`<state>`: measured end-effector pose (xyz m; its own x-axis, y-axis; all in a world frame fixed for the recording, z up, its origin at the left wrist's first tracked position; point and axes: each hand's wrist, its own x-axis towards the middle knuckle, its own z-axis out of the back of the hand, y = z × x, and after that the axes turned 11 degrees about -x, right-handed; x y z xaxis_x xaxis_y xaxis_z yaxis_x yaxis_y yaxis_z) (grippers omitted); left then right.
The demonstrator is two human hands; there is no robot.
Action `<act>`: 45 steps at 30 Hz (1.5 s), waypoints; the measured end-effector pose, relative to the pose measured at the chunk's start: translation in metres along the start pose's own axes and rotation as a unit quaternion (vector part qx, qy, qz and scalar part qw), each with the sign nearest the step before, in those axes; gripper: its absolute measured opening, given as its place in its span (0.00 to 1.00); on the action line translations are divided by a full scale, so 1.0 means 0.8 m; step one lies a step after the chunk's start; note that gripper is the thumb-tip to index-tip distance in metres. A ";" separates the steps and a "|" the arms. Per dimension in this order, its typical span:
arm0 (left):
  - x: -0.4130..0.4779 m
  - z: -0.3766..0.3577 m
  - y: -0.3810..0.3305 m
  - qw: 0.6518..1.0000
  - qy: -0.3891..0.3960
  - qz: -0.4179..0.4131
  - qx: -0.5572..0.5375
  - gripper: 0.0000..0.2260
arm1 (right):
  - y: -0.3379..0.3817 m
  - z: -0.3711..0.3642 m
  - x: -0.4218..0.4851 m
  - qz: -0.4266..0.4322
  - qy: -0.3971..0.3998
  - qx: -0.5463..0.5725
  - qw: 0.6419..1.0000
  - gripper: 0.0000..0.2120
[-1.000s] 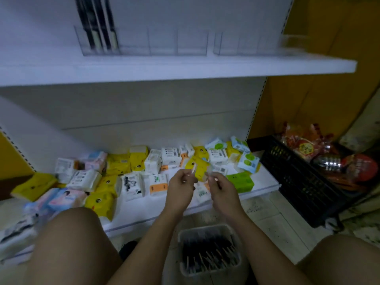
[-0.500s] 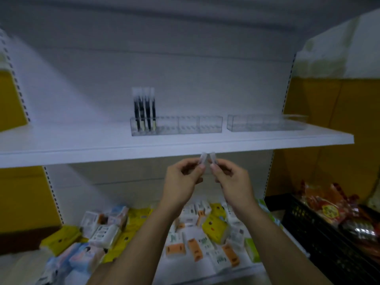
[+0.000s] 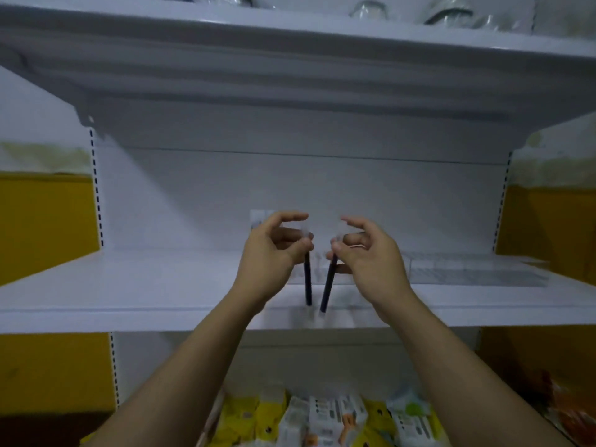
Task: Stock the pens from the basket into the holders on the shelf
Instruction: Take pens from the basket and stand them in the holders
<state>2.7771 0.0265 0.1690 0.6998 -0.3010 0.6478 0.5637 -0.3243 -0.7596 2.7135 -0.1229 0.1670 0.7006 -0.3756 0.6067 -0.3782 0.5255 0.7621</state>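
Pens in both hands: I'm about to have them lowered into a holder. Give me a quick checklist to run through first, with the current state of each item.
1. Left hand has a firm hold on its pen: ok, pinched at the upper end.
2. Right hand has a hold on its pen: ok, also pinched near the top.
3. Both pens upright: not ok, the right one leans.
4. Pens apart from each other: ok, a narrow gap at the lower ends.
5. Free slot below the pens: cannot tell, the hands hide that part of the shelf, and it is blurred.
6. Holder on the right unobstructed: ok.
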 end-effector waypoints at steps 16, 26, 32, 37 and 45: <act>0.142 0.021 0.002 0.974 -0.008 -0.084 0.208 0.09 | -0.014 -0.051 0.135 0.069 -0.023 -0.056 0.996 0.19; 0.178 0.030 0.050 0.970 -0.033 -0.053 0.235 0.08 | -0.051 -0.081 0.182 0.039 -0.043 -0.057 0.997 0.19; 0.184 0.036 0.053 0.967 -0.032 -0.056 0.245 0.08 | -0.057 -0.090 0.197 0.047 -0.001 -0.086 0.995 0.16; 0.168 0.036 0.070 0.943 -0.035 -0.069 0.323 0.06 | -0.072 -0.091 0.182 0.078 0.079 -0.213 0.971 0.13; 0.180 0.038 0.075 0.920 -0.039 -0.046 0.388 0.07 | -0.077 -0.082 0.157 0.100 0.176 -0.348 0.915 0.31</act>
<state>2.9251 -0.0095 0.2150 0.6453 -0.2295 0.7286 0.7448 0.4011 -0.5333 2.8644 -0.1525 0.1817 0.8573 -0.0143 0.5147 -0.1286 0.9620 0.2409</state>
